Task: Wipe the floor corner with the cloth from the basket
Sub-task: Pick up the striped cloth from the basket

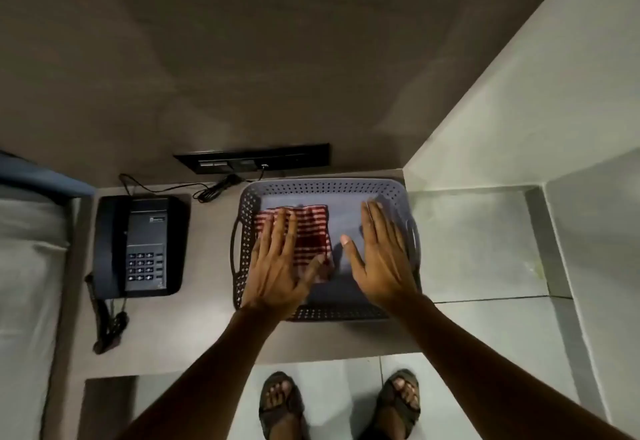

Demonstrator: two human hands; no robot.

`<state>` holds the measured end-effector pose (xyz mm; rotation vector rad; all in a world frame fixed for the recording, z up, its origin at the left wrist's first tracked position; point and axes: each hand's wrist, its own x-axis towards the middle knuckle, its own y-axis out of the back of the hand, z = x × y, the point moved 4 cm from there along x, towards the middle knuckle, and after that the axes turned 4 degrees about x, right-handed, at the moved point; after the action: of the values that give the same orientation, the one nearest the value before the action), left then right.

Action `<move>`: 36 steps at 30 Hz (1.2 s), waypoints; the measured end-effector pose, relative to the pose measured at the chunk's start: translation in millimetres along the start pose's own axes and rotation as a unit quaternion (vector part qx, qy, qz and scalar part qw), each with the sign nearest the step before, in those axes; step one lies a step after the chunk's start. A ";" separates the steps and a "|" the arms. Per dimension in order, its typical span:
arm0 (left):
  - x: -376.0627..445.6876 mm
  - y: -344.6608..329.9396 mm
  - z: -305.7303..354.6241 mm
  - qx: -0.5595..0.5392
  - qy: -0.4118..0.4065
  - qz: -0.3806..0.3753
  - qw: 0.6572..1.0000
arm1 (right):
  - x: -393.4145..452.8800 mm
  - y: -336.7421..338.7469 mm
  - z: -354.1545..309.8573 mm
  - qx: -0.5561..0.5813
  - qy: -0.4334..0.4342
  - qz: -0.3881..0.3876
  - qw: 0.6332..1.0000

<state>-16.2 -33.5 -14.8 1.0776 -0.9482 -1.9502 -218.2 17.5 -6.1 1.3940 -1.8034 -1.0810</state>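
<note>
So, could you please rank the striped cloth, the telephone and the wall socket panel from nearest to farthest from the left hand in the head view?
1. Striped cloth: in the basket's left half, directly under the left hand, fingers spread over it.
2. Telephone: on the counter, left of the basket.
3. Wall socket panel: on the wall behind the basket, farthest.

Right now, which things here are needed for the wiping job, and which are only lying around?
Needed: cloth, basket, left hand, right hand, floor corner.
Lying around: telephone, cable, socket panel, bed.
</note>
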 end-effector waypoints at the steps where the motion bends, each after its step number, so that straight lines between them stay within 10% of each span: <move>1: 10.0 -6.0 -0.9 0.010 -0.011 0.004 1.000 | 3.5 -8.8 2.7 0.011 0.007 0.006 1.000; 21: 56.0 -63.5 -26.4 0.098 -0.067 0.038 0.992 | 17.3 -85.8 37.2 -0.072 0.037 -0.020 0.997; 30: 50.0 -23.9 -7.7 -0.257 0.075 0.062 0.961 | 16.7 -49.1 15.4 -0.032 0.051 0.025 0.998; 36: 29.9 20.4 53.8 -0.287 0.021 0.070 0.955 | -6.9 1.7 6.0 0.113 0.058 0.158 0.979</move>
<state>-71.4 -54.4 12.1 0.6880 -0.3739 -1.9007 -222.3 25.7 -7.4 1.2113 -2.0235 -0.6346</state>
